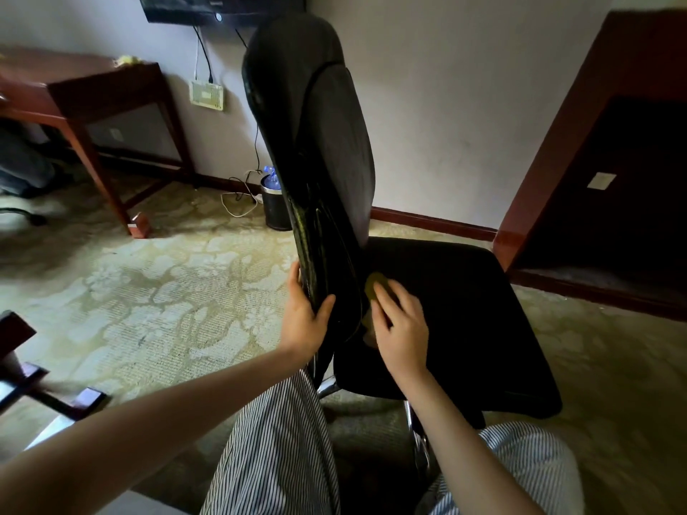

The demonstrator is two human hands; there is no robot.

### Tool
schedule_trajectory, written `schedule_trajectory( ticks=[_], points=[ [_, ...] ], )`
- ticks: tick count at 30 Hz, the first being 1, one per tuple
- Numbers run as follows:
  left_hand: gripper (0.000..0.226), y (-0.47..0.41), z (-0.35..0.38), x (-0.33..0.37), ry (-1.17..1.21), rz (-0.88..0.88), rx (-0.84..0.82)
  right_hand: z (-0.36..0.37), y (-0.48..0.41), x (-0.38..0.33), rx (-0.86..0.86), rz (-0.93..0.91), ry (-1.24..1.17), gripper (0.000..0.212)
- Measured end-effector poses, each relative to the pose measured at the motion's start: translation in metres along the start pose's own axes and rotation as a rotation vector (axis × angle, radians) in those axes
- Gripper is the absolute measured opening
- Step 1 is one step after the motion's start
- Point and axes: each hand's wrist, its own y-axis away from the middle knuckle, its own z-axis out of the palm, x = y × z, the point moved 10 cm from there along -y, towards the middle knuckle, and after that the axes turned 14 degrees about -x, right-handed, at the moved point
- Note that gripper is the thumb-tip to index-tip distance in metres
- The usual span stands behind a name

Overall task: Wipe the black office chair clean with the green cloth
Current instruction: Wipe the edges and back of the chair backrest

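Note:
The black office chair (464, 321) stands in front of me, seen from its side, its tall backrest (308, 143) rising to the top of the view. My left hand (305, 314) grips the lower edge of the backrest, thumb on the near face and fingers behind. My right hand (399, 325) presses the green cloth (373, 286) against the rear of the seat, where the seat meets the backrest. Only a small part of the cloth shows past my fingers.
A dark wooden desk (85, 91) stands at the left wall, with cables and a black waste bin (275, 206) behind the chair. A dark wooden cabinet (594, 143) fills the right. Patterned carpet (167, 284) covers the floor. My striped trousers (275, 447) are beneath the chair.

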Motion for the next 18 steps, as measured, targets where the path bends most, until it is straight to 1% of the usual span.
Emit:
schedule_trajectory(
  ticks=[1, 3, 5, 11, 14, 15, 17, 18],
  points=[
    [0.081, 0.001, 0.000, 0.002, -0.011, 0.010, 0.008, -0.008, -0.012, -0.016, 0.026, -0.073, 0.037, 0.031],
    [0.081, 0.001, -0.002, 0.005, -0.015, 0.036, 0.025, -0.013, -0.032, -0.044, 0.020, -0.190, 0.112, 0.030],
    [0.079, 0.002, -0.003, 0.007, -0.018, 0.049, 0.026, -0.009, -0.043, -0.057, -0.021, -0.240, 0.163, 0.031],
    [0.080, -0.001, -0.005, 0.005, -0.055, 0.057, 0.015, 0.007, -0.027, -0.047, -0.072, -0.177, 0.235, 0.033],
    [0.079, 0.000, -0.005, 0.007, -0.044, 0.081, 0.031, 0.021, -0.006, -0.029, -0.143, -0.143, 0.292, 0.026],
    [0.080, 0.000, -0.004, 0.006, -0.039, 0.082, 0.023, 0.027, 0.001, -0.022, -0.180, -0.132, 0.304, 0.029],
    [0.080, 0.000, -0.003, 0.007, -0.041, 0.081, 0.011, 0.037, 0.012, -0.010, -0.273, -0.109, 0.325, 0.041],
    [0.081, 0.000, -0.003, 0.007, -0.044, 0.078, 0.010, 0.038, 0.014, -0.008, -0.291, -0.101, 0.328, 0.043]
  ],
)
